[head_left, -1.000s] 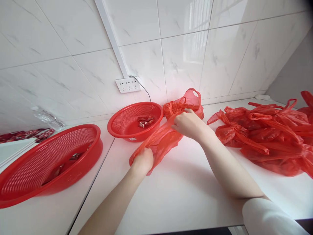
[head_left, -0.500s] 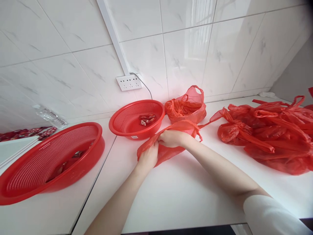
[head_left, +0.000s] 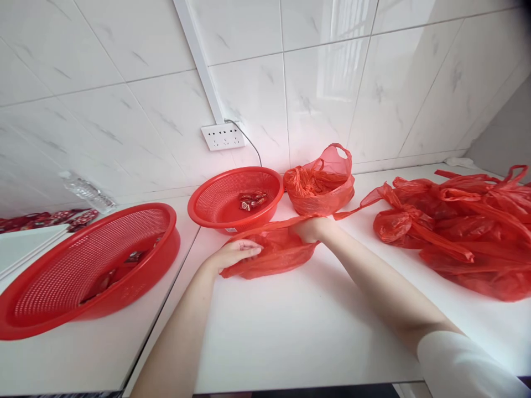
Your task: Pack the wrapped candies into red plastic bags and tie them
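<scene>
A thin red plastic bag (head_left: pixel 274 265) lies on the white counter with its mouth spread between my two hands. My left hand (head_left: pixel 237 253) is in the left side of the mouth, its fingers stretched out and the thumb alongside them. Into the right side reaches my right hand (head_left: pixel 309 229), its fingers hidden by the bag. Just behind the bag stands a round red basket (head_left: pixel 201 207), with a few small red wrapped packets (head_left: pixel 252 202) on its bottom.
At the left a larger red basket (head_left: pixel 168 232) holds more packets. A bag of crumpled red bags (head_left: pixel 319 190) stands by the wall. Tied red bags (head_left: pixel 468 226) are heaped at the right. A clear bottle (head_left: pixel 89 192) and a wall socket (head_left: pixel 224 136) are behind.
My hands, close together before, have moved apart, left hand to the left and right hand to the right. The bag's mouth is now stretched wider. The view has shifted slightly.
</scene>
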`<control>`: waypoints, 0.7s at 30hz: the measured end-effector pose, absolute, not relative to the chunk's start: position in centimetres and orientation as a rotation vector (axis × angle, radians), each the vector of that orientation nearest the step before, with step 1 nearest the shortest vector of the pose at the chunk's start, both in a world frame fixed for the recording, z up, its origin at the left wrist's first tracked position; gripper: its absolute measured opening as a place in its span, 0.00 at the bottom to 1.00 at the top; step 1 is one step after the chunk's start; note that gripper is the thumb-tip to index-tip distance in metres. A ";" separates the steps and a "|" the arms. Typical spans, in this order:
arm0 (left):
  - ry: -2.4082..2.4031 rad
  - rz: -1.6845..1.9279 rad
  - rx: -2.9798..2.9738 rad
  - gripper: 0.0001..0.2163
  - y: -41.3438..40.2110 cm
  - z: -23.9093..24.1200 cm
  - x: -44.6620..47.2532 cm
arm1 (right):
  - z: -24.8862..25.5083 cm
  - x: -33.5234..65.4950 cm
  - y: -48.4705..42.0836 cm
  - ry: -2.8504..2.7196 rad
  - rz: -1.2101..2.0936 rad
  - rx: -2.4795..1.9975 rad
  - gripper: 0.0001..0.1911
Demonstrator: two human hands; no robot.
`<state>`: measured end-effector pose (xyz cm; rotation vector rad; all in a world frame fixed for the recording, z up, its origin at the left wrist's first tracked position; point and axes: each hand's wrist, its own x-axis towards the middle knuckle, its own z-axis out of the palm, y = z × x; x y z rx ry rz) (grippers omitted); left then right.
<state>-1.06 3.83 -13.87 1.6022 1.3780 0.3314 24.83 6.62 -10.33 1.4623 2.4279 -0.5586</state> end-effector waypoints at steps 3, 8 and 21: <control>1.339 0.313 1.673 0.23 4.0 -14.2 -1.3 | -8.4 24.3 4.9 2.565 -0.548 1.215 0.27; 1.447 0.242 1.855 0.16 3.6 -15.7 -0.1 | -6.9 23.5 2.6 2.898 -0.573 1.105 0.29; 1.211 0.399 1.409 0.18 4.2 -15.3 -1.2 | -12.7 24.5 7.3 2.542 -0.592 1.304 0.33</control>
